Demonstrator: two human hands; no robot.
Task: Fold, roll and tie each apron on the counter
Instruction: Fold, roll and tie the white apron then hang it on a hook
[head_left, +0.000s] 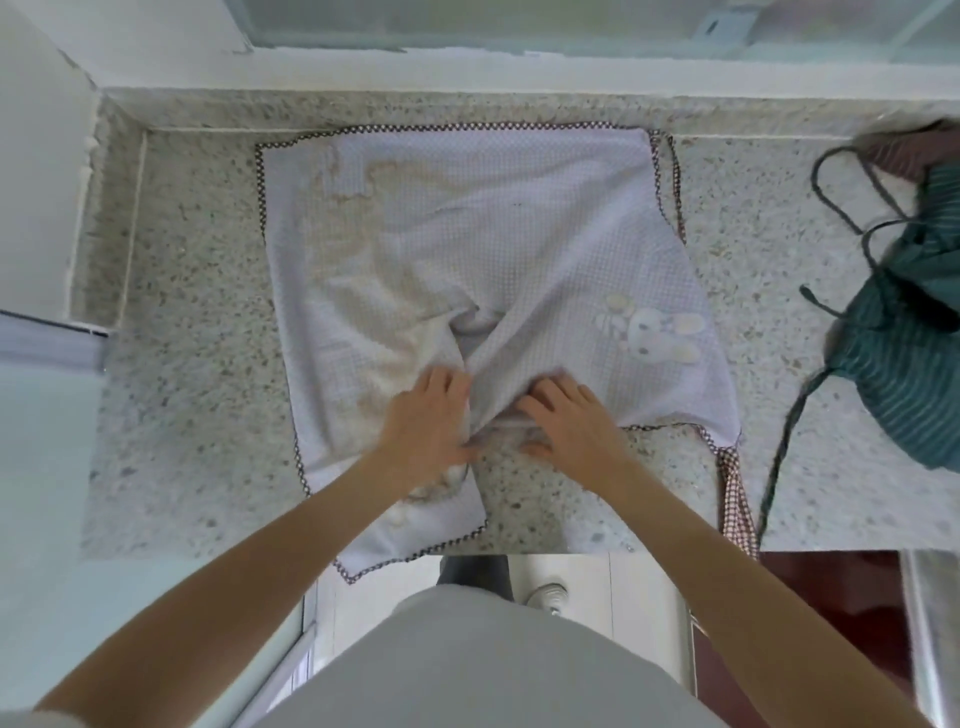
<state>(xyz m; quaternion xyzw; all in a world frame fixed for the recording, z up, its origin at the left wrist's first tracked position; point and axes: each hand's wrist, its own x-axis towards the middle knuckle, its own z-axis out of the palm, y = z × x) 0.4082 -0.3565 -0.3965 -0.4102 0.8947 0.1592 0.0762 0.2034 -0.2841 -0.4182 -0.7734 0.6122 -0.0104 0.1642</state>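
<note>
A white checked apron (467, 234) with dark checked trim lies spread on the speckled stone counter (197, 364), a rabbit patch (652, 330) on its right side. Near its front edge, my left hand (428, 426) and my right hand (563, 415) sit close together, both gripping bunched fabric at the middle. The cloth puckers into folds between and just beyond the hands. One corner of the apron (363, 561) hangs over the counter's front edge. A red checked strap (735, 499) trails off at the front right.
A dark green striped apron (904, 353) lies crumpled at the counter's right, with dark ties (841, 202) looping toward the middle and one tie hanging over the front edge. A wall and window ledge run along the back. The floor and my shoe show below.
</note>
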